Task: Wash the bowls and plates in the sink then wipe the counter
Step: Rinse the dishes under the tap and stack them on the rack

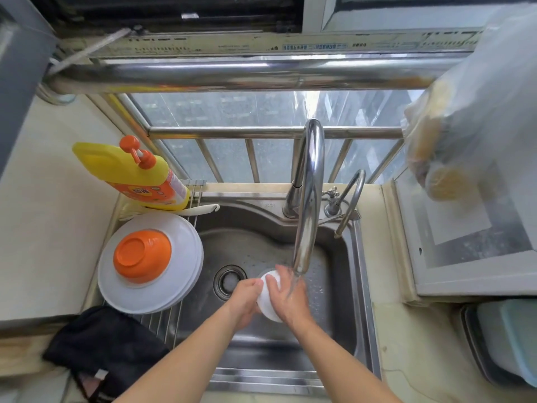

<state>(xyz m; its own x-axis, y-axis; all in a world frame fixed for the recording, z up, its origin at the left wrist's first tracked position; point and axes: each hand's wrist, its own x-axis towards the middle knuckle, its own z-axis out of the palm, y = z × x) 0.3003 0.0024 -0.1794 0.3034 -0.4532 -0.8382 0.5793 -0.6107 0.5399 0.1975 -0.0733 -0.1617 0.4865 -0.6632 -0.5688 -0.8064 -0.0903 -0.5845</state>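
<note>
Both your hands are on a small white bowl point(268, 298), held over the steel sink point(343, 289) right under the tall gooseneck faucet point(309, 199). Your left hand point(245, 301) cups the bowl from its left side with the fingers curled around the rim, and your right hand point(286, 298) lies across the right side with the fingers spread flat on the smooth surface. A thin stream of water point(293, 283) runs from the spout onto your right hand. The bowl is tipped on edge, but I can't tell whether you're seeing the inside or the bottom.

Using the sink as the landmark: the round drain point(229, 282) sits in the basin just left of your left hand. On a wire rack point(162, 324) over the sink's left edge there's a stack of white round plates point(180, 289), glossy plastic by the look of it, with an orange bowl point(142, 255) flipped upside down on top. Behind that stack, at the sink's back left corner, a yellow dish soap bottle point(130, 173) with an orange pump leans over. A crumpled black cloth point(101, 347) lies on the counter point(43, 228) at the sink's front left. A smaller curved tap point(351, 196) stands on the back rim, right of the big faucet. Way off to the sink's right, a cloudy plastic bag point(465, 135) hangs with something yellowish inside.
</note>
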